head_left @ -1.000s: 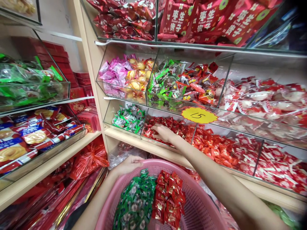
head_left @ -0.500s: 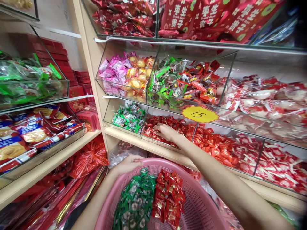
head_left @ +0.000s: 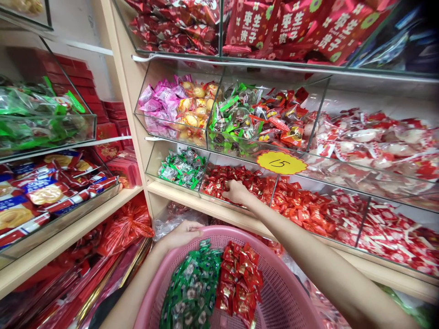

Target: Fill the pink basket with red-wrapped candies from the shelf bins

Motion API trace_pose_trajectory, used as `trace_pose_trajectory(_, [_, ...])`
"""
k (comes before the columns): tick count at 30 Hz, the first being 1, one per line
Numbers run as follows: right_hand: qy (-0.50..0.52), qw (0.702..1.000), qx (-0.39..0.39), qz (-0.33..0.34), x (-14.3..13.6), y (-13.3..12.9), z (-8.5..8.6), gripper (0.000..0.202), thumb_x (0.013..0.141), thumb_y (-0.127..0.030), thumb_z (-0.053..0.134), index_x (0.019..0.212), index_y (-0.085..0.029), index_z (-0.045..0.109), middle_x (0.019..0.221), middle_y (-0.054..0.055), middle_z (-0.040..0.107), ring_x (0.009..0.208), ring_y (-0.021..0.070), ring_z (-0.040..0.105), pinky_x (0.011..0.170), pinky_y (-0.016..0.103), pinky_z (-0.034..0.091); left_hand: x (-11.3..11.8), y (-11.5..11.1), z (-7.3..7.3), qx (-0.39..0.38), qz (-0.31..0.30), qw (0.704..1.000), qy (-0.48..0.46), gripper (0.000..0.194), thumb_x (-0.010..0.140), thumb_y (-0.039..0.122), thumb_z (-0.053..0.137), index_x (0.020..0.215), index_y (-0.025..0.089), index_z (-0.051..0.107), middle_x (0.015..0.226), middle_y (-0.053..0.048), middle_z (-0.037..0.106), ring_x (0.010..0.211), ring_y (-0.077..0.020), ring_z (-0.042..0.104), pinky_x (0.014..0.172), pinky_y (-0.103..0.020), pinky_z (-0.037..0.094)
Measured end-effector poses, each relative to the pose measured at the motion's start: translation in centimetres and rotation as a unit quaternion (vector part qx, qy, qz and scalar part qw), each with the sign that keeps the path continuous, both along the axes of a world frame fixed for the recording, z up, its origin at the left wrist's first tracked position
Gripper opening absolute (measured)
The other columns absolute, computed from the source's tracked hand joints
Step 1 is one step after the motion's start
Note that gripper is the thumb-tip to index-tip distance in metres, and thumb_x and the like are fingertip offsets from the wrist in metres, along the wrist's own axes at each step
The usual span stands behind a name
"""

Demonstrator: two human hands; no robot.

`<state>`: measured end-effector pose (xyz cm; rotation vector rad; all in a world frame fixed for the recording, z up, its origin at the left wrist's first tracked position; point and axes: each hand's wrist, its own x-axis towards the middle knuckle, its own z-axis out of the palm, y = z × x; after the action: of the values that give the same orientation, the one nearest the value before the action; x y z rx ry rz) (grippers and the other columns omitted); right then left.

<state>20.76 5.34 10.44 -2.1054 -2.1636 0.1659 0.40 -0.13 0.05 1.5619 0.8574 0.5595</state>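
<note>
My left hand (head_left: 184,234) grips the far left rim of a pink plastic basket (head_left: 279,256). Green-wrapped candies (head_left: 194,285) fill the basket's left side, and a smaller heap of red-wrapped candies (head_left: 240,281) lies beside them. Reaching over the basket, my right hand (head_left: 236,192) is down in a clear bin of dark red wrapped candies (head_left: 219,176). Its fingers curl into the pile, with the fingertips partly hidden among the wrappers.
Left of that bin is one with green and silver candies (head_left: 183,167); to its right lie brighter red candies (head_left: 303,205). A yellow price tag (head_left: 281,162) marked 15 hangs above. Wooden shelf uprights (head_left: 128,100) and clear bin fronts surround the reach. A red plastic bag (head_left: 128,224) sits lower left.
My right hand has dipped slightly lower into the dark red candies and its fingers have curled in more. The left hand stays on the basket rim. The view has shifted slightly.
</note>
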Motion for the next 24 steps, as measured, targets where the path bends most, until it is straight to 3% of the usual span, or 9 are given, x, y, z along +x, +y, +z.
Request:
trace_pose_trajectory(5, [-0.024,0.999,-0.008,-0.020,-1.3,-0.7,0.7,0.035,0.068,-0.039,0.058,0.091,-0.012,0.058,0.098,0.015,0.059,0.086,0.0242,0.057,0.065,0.029,0.043,0.0,0.1,0.0,0.009,0.009,1.000,0.003,0.043,0.068,0.037,0.058,0.101,0.009,0.061,0.091,-0.009,0.065,0.076,-0.0183,0.058,0.068,-0.026,0.042])
trace_pose_trajectory(12, [-0.057,0.997,-0.035,-0.042,-1.9,-0.7,1.2,0.027,0.065,-0.026,0.059,0.090,-0.016,0.060,0.099,0.011,0.061,0.089,0.0223,0.057,0.068,0.028,0.044,-0.1,0.1,-0.1,0.014,0.002,1.000,0.013,0.042,0.070,0.036,0.057,0.101,0.008,0.060,0.092,-0.009,0.065,0.076,-0.0181,0.057,0.065,-0.025,0.042])
trace_pose_trajectory(17, [-0.053,0.997,-0.016,-0.050,-2.0,-0.3,0.8,0.036,0.066,-0.036,0.058,0.095,-0.014,0.059,0.102,0.013,0.059,0.091,0.0244,0.057,0.069,0.031,0.045,-0.1,0.3,-0.7,0.013,0.002,1.000,0.008,0.043,0.069,0.037,0.057,0.101,0.009,0.060,0.094,-0.009,0.065,0.078,-0.0185,0.057,0.068,-0.025,0.042])
trace_pose_trajectory(24, [-0.068,0.996,-0.039,-0.036,-2.3,0.1,0.8,0.036,0.062,-0.023,0.060,0.097,-0.014,0.059,0.101,0.014,0.059,0.090,0.0248,0.057,0.066,0.030,0.045,-0.2,0.3,-0.5,0.016,0.002,1.000,0.006,0.040,0.070,0.035,0.057,0.101,0.009,0.060,0.094,-0.009,0.065,0.079,-0.0183,0.057,0.068,-0.025,0.042])
